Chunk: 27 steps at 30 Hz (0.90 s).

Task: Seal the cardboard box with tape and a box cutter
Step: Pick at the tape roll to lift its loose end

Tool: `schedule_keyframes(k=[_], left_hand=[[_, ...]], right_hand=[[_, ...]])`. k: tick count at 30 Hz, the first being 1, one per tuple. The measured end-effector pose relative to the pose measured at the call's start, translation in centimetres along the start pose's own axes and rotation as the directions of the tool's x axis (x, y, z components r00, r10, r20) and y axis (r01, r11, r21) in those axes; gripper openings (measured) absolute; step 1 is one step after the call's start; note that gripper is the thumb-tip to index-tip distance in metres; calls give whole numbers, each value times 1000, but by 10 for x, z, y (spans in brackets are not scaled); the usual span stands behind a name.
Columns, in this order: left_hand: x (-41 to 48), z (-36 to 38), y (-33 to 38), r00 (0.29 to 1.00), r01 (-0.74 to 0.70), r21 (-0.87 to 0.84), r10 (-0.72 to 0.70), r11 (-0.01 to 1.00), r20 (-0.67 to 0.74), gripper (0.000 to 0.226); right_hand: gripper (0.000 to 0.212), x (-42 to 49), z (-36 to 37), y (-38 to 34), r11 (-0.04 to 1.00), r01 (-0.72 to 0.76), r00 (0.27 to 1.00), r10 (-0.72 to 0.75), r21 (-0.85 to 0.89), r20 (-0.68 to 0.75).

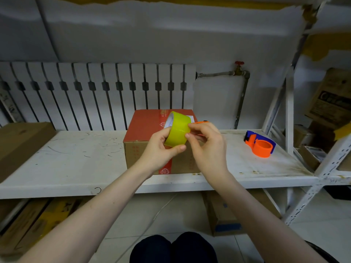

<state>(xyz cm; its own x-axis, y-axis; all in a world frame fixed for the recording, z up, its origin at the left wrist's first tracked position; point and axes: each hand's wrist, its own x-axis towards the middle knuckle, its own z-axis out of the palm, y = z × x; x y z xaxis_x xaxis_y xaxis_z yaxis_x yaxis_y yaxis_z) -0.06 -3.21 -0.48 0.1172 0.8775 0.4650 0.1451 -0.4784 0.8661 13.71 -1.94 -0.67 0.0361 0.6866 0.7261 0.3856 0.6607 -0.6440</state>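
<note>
A cardboard box (144,128) with a red top stands on the white shelf (76,160), its flaps closed. Above its near edge my left hand (161,150) grips a yellow-green tape roll (177,130) from below. My right hand (207,141) pinches the roll's outer surface with thumb and forefinger, at the tape's edge. An orange box cutter (201,122) pokes out behind my right hand; I cannot tell whether that hand holds it or it lies on the box.
An orange and blue tape dispenser (260,144) lies on the shelf to the right. A flat brown carton (20,143) sits at the left end. A radiator (95,92) runs behind. More cartons fill the right rack and the floor below.
</note>
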Motion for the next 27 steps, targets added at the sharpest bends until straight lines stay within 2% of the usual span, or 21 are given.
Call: schedule_keyframes(k=[5,11,13,14,15,16,18,20,21,23,27], left_hand=[[-4,6,3,988,-39,50,46,998,-148,26],[-4,8,4,979,-65,103,83,993,-186,24],[-4,9,3,977,-64,105,84,992,-197,22],[-4,10,2,977,-60,104,80,993,-198,21],[-4,11,1,978,-55,107,76,993,-196,20],[-3,12,1,978,-50,112,72,992,-195,20],[-3,15,0,979,-45,121,68,992,-192,20],[-2,19,0,979,-47,122,69,991,-190,21],[-3,21,0,979,-48,124,71,991,-191,22],[-3,24,0,976,-51,140,79,989,-202,21],[-4,32,0,966,-74,140,106,987,-236,21]], right_hand=[[14,-4,3,3,997,73,995,-72,9,-63],[4,-2,3,3,992,122,991,-120,17,-57],[4,-1,3,0,998,49,998,-48,32,-27],[4,0,4,-2,995,-44,999,46,88,-13],[4,2,4,-5,966,-176,984,178,192,5],[4,5,3,-7,889,-324,943,329,325,42],[5,12,0,-9,642,-574,804,561,508,198],[8,17,-2,-9,451,-702,685,639,551,349],[9,18,-2,-10,396,-725,655,651,564,384],[9,19,1,-12,360,-735,629,680,575,378],[13,22,4,-16,359,-711,615,734,605,287]])
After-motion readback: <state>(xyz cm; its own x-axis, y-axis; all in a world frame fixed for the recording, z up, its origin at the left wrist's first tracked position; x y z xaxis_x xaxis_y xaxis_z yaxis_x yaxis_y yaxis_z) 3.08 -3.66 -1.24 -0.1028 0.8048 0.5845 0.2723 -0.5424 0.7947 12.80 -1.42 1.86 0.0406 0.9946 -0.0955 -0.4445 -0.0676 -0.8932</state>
